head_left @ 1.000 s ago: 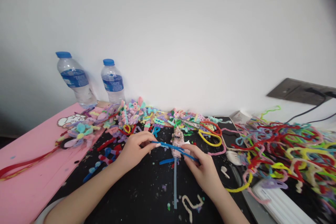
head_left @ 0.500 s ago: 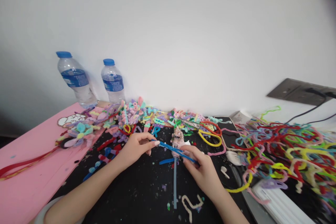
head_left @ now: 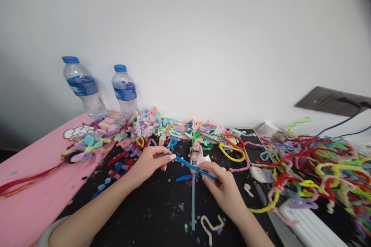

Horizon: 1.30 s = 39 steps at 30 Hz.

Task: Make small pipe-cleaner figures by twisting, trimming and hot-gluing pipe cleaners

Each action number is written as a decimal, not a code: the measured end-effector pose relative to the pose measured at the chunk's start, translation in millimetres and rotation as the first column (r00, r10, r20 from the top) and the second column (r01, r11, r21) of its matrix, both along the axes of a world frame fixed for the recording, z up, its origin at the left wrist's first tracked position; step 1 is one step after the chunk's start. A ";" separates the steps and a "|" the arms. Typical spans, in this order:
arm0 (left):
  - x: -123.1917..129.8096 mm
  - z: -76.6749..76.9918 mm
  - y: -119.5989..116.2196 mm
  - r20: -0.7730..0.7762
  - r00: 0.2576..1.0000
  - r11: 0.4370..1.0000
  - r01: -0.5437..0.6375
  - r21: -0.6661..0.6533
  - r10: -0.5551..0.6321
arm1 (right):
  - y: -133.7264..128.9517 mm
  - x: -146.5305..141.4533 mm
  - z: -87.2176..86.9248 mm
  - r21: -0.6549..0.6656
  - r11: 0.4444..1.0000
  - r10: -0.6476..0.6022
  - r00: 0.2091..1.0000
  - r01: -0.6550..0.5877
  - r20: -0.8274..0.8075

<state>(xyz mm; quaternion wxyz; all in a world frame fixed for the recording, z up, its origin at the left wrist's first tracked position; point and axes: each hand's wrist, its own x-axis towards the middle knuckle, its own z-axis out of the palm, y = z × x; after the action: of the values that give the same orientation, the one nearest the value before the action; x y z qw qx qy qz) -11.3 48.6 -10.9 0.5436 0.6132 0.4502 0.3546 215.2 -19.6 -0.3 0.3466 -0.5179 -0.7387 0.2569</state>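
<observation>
A blue pipe cleaner [head_left: 185, 163] runs between my two hands above the black table, sloping down to the right; it looks doubled or twisted. My left hand [head_left: 156, 159] pinches its left end between thumb and fingers. On the other side, my right hand [head_left: 217, 179] is closed around the right end. Just behind the pipe cleaner lies a glue gun [head_left: 196, 153], partly hidden, with a pale glue stick [head_left: 193, 204] pointing toward me. A short blue piece [head_left: 184, 178] rests beside it. Nearer to me is a bent cream pipe cleaner [head_left: 209, 227].
Scissors [head_left: 232, 150] with yellow and red handles lie behind my right hand. Tangled pipe cleaners [head_left: 313, 170] fill the right side, near a white earbud [head_left: 248, 190]. Finished pieces [head_left: 147, 125] are heaped along the wall. Two water bottles [head_left: 82, 88] stand at the back left, near pink board [head_left: 34, 177].
Both hands hold nearly the same place. The strands between them lie closer together now than before, looking more like one cord.
</observation>
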 end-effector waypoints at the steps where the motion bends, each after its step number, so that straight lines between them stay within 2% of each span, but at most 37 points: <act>1: 0.0 0.0 -0.1 0.004 1.000 1.000 0.000 -0.006 0.000 | 0.0 -0.1 0.0 -0.009 1.000 0.005 1.000 -0.005 -0.004; 19: -0.9 -1.8 -0.1 0.103 0.994 0.998 0.029 -0.061 -0.022 | -0.8 0.1 0.5 -0.058 0.998 0.026 1.000 -0.026 0.007; 39: -1.2 -3.2 0.8 0.112 0.994 0.997 0.024 -0.078 -0.015 | 0.2 -1.2 3.9 -0.097 0.994 0.044 0.999 -0.047 -0.031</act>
<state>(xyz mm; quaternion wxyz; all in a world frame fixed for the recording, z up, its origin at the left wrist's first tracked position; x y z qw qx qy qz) -12.5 49.4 -14.1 0.5955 0.5747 0.4267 0.3647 214.0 -19.5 3.6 0.3255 -0.5136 -0.7317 0.3079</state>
